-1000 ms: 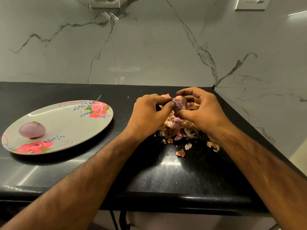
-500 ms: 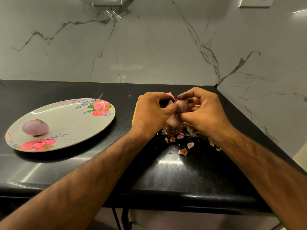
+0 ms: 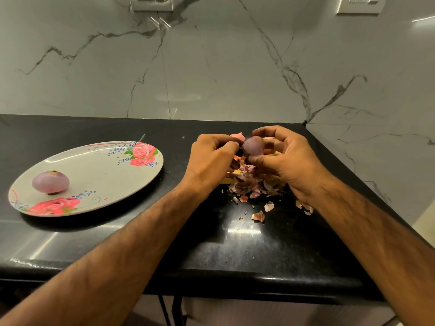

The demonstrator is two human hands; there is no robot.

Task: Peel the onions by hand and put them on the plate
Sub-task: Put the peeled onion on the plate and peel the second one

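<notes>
The left hand and right hand covered much of the onion and the far part of the peel pile. A pink scrap behind the fingers was too hidden to identify. The top edge cut off the left socket and the right socket.

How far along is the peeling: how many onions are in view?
2. One peeled onion lies on the floral plate; a second onion is held by left hand and right hand above the peel pile. Others may hide underneath.
</notes>
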